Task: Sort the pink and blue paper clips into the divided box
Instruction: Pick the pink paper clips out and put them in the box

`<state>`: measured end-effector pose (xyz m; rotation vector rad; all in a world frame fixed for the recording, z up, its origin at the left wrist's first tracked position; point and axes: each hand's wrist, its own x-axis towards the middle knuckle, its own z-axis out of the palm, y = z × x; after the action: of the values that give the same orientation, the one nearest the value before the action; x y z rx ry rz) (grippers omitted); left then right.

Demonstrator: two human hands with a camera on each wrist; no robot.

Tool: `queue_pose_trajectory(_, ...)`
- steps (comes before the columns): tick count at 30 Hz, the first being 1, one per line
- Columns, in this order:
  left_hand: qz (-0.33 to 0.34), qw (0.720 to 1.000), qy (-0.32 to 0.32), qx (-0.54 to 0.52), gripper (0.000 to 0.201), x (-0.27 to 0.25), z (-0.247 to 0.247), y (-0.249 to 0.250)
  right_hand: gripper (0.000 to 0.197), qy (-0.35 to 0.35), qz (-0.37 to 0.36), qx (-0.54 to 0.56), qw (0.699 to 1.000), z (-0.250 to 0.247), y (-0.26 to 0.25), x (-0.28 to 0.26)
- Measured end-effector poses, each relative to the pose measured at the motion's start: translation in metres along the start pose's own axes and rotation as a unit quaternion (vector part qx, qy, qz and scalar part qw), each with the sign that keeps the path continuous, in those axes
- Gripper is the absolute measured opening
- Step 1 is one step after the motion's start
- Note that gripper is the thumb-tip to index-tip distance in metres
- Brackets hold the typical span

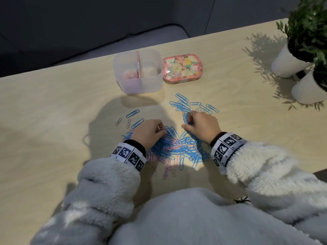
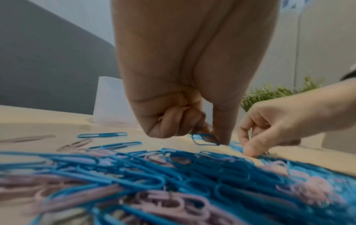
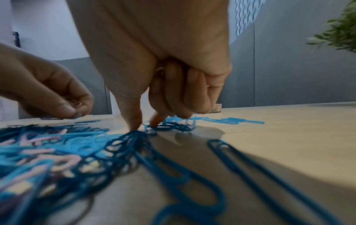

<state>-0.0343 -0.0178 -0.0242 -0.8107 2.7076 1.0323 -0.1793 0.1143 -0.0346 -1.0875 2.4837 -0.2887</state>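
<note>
A mixed pile of pink and blue paper clips (image 1: 177, 149) lies on the wooden table between my wrists. My left hand (image 1: 161, 130) is curled over the pile's left side and grips pink paper clips (image 1: 160, 127); its thumb and forefinger (image 2: 221, 134) touch a blue clip (image 2: 205, 139). My right hand (image 1: 185, 123) is curled round a bunch of blue clips (image 1: 185, 118), thumb and forefinger (image 3: 133, 118) pressed on blue clips on the table. Further back stands the translucent divided box (image 1: 141, 85), with pink clips (image 1: 129, 76) in its left compartment.
A separate scatter of blue clips (image 1: 184, 103) lies beyond my right hand, and a few loose clips (image 1: 132, 113) lie to the left. A floral tin (image 1: 181, 68) sits right of the box. Two white plant pots (image 1: 290, 62) stand at the far right.
</note>
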Motion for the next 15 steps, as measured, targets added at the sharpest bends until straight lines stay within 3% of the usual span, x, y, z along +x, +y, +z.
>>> queue_pose_trajectory(2,-0.013,0.999,0.013,-0.047,0.014,-0.001,-0.005,-0.002,0.014,-0.021,-0.002,0.013,1.0,0.001,-0.002,-0.003)
queue_pose_trajectory(5,-0.048,0.99,0.04,-0.126,0.02,0.001,-0.012,-0.012,0.016,-0.103,-0.014,0.085,0.991,-0.004,0.0,-0.011)
queue_pose_trajectory(7,-0.066,0.981,0.054,-0.176,0.028,0.003,-0.016,-0.018,0.022,-0.069,0.004,0.113,0.991,-0.011,0.002,-0.01)
queue_pose_trajectory(10,-0.077,0.971,0.049,-0.223,0.027,0.003,-0.024,-0.02,0.017,0.07,0.065,0.096,0.991,-0.02,0.009,0.012)
queue_pose_trajectory(11,-0.075,0.972,0.045,-0.22,0.027,0.004,-0.027,-0.02,0.017,0.082,0.08,0.084,0.99,-0.023,0.01,0.021)
queue_pose_trajectory(15,-0.07,0.978,0.052,-0.192,0.016,0.016,-0.05,-0.014,0.01,-0.011,0.119,0.058,0.991,-0.028,0.005,0.038)
